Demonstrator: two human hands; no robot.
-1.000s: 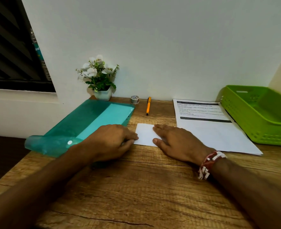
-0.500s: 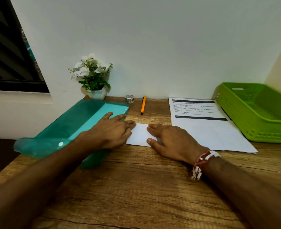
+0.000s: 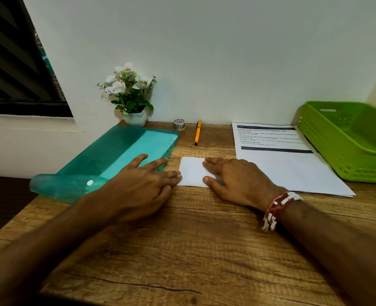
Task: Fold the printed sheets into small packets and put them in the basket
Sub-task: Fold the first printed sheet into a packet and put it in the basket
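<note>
Folded sheet point(image 3: 191, 171), a small white rectangle of smooth paper, lies flat on the grained wooden table point(image 3: 182, 250) between our two sets of fingertips. We see the left hand point(image 3: 138, 186) with straight, spread fingers, the tips touching the sheet's left edge. The right hand point(image 3: 238, 182) lies flat, fingers extended, pressing on its right part and hiding that side. Beyond the right fingertips lies the stack of printed sheets point(image 3: 293, 168), its text too blurred to read, and further right the perforated green plastic basket point(image 3: 333, 151), cut off by the frame. The outer left fingers overlap a translucent teal folder point(image 3: 107, 155).
</note>
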